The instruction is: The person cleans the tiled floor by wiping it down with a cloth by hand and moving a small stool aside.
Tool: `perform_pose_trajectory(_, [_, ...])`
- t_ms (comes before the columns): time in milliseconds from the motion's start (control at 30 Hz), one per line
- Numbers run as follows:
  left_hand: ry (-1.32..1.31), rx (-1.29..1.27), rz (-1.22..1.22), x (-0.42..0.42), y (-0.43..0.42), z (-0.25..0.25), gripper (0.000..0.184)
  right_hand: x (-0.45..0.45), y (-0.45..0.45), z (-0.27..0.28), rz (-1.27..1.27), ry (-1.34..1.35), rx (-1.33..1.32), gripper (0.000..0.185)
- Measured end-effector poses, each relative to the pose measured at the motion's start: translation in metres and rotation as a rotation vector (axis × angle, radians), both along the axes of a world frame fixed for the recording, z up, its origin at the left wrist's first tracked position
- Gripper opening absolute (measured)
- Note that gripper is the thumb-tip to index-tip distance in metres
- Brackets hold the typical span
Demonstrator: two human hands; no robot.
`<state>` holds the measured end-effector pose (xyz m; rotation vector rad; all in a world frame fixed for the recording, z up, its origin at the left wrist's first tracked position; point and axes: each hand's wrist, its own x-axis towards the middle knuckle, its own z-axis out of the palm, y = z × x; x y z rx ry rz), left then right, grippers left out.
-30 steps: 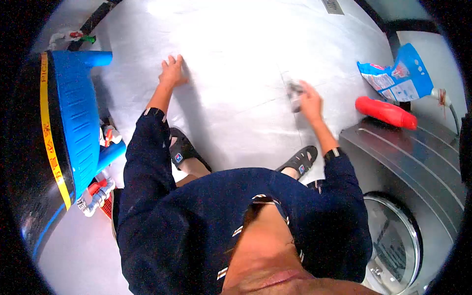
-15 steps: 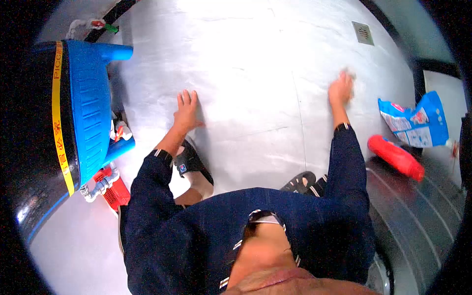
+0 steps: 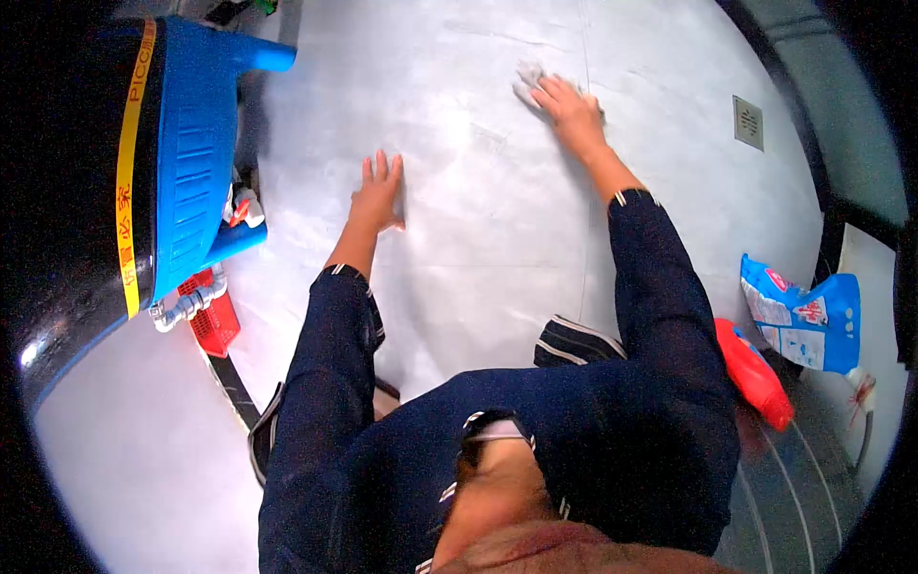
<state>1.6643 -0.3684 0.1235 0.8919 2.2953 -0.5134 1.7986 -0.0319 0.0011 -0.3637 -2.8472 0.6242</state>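
Note:
My left hand (image 3: 379, 194) lies on the pale marbled floor (image 3: 459, 306), fingers stretched out and holding nothing. Farther forward and to the right, my right hand (image 3: 574, 117) presses a crumpled greyish cloth (image 3: 528, 77) against the same floor. Part of the cloth sticks out past the fingertips, and the rest is hidden under the hand.
On the left stands a blue plastic stool (image 3: 196, 143) beside a dark rounded surface with a yellow strap (image 3: 127, 191). Below it are a white pipe (image 3: 196, 303) and red basket (image 3: 218, 323). At right are a floor drain (image 3: 748, 123), red bottle (image 3: 754, 373) and blue bag (image 3: 803, 311).
My right hand has swept the cloth left and forward across the floor. My left hand stays spread on the floor. The camera view has shifted, and my legs have changed position.

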Motion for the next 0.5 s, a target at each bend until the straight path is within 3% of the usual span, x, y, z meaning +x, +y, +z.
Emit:
perform_pose_trajectory(67, [-0.005,0.035,-0.023,-0.003,-0.005,-0.005,0.116,0.041,0.008,-0.009,-0.12,0.078,-0.01,0.04])
perform_pose_trajectory(167, [-0.138,-0.133,0.012,-0.045,0.04,-0.014,0.086,0.096,0.033,-0.004,-0.258,0.048,0.055,0.038])
perform_pose_trajectory(233, [0.119,0.173,-0.157,-0.029,0.09,-0.009,0.067,0.143,0.05,-0.003,-0.301,-0.025,0.058,0.043])
perform_pose_trajectory(267, [0.143,0.322,-0.156,-0.025,0.109,-0.031,0.063,0.162,0.045,-0.003,-0.333,-0.055,0.041,0.045])
perform_pose_trajectory(400, [0.19,0.424,-0.275,0.02,0.187,-0.059,0.07,0.199,0.022,-0.012,-0.439,-0.176,0.038,0.055])
perform_pose_trajectory(500, [0.079,0.511,-0.522,0.078,0.175,-0.065,0.07,0.178,0.005,-0.02,-0.431,-0.154,0.057,0.06])
